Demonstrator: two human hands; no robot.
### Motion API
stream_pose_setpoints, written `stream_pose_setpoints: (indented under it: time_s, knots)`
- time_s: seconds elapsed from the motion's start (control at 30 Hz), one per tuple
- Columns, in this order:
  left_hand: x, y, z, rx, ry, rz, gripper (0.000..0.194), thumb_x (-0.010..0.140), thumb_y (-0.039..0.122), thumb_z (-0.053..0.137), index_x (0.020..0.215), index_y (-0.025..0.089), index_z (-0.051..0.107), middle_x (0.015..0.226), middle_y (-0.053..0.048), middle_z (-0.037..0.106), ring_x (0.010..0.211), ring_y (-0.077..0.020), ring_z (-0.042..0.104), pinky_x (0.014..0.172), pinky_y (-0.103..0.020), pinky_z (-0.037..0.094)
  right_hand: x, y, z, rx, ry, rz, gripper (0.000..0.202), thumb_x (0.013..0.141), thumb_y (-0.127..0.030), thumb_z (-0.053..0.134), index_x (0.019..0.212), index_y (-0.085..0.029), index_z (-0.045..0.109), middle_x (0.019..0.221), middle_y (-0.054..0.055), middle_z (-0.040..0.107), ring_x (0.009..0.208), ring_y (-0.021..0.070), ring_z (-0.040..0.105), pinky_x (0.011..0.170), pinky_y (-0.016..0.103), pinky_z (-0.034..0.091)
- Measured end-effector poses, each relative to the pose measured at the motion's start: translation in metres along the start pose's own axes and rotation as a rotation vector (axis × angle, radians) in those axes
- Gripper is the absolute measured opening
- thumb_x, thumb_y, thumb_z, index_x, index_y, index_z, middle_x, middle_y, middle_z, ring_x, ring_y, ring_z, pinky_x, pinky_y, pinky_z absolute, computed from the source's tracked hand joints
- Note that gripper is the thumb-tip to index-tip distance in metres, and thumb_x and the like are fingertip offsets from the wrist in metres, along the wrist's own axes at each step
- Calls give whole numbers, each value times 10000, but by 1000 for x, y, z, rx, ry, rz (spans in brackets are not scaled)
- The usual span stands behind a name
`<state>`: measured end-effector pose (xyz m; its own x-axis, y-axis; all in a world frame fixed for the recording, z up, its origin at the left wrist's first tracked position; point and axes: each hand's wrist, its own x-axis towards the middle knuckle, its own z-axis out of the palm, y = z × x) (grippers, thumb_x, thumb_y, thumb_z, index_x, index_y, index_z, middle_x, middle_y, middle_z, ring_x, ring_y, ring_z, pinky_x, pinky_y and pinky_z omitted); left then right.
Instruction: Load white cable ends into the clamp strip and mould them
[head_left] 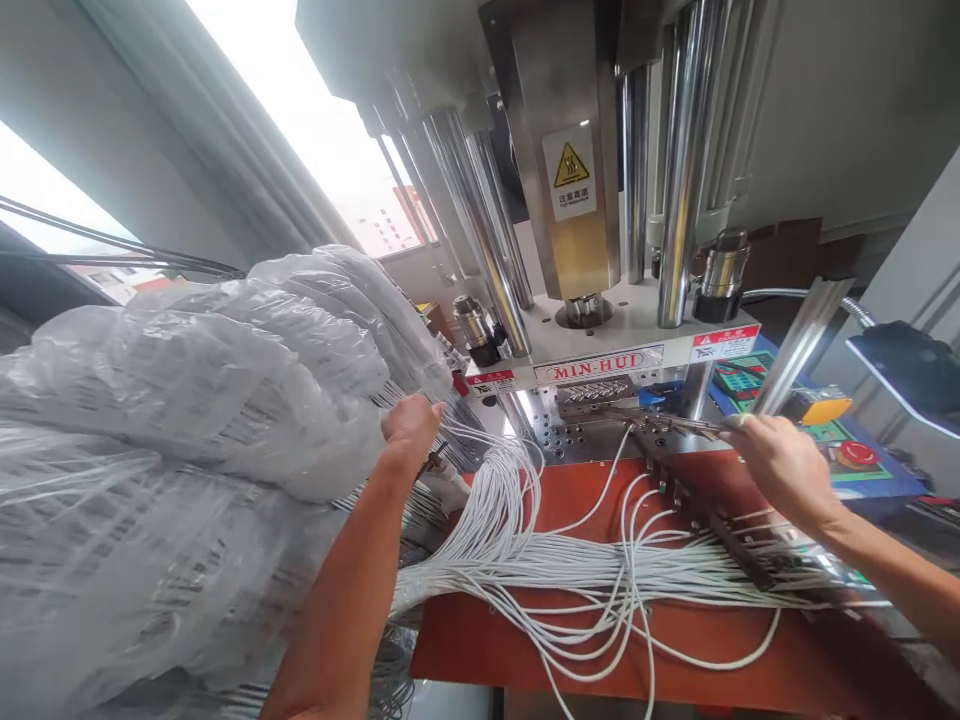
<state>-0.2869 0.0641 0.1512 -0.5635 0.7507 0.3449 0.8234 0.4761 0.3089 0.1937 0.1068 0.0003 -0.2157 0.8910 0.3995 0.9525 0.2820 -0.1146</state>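
My left hand (412,430) is closed in a fist beside the left end of the press, near a bundle of white cables. What its fingers hold, if anything, is hidden. On the other side, my right hand (784,465) grips the end of a long thin metal bar (679,422) that reaches toward the metal mould block (598,392) under the press head. White cables (570,565) spread over a red-brown board (480,645) in front of the press. A dark slotted bar (724,545) lies across some of them.
The moulding press (600,365) with its steel columns stands ahead. Large plastic-wrapped cable bundles (187,400) are piled at the left. At the right are a control panel with a red stop button (857,453) and a lamp (911,370).
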Motion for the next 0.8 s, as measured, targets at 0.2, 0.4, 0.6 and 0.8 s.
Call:
stream_pose_setpoints:
  time_s: [0.2,0.4,0.6,0.8]
  knots:
    - [-100,48,18,-85,-8,663,280,986,326,428,1068,207,668,1007,-100,706,1014,-256,631,919,-373,474,-45,63,-12,-296,-11,107,304,969,-412,455,790,-217,605,764,73,614,764,268,547,560,322,253]
    - [-146,140,112,-327,-511,1247,433,852,204,670,1271,184,560,1313,-62,606,1310,-205,446,1111,-334,407,-53,50,-1,-265,-124,112,289,995,-389,411,904,-216,623,827,64,658,839,268,603,565,308,224]
    - [-133,165,169,-195,-631,1362,479,810,241,712,1263,171,574,1300,-90,588,1309,-247,439,1102,-394,408,-44,24,8,-112,-283,-3,198,968,-354,481,906,-206,599,865,72,669,903,276,604,630,319,275]
    - [-125,166,173,-362,-717,1456,372,789,139,654,1161,152,638,1140,-101,655,1140,-232,530,1034,-357,432,-31,10,16,-89,-277,-75,179,966,-306,460,955,-203,606,866,86,660,834,260,564,663,315,328]
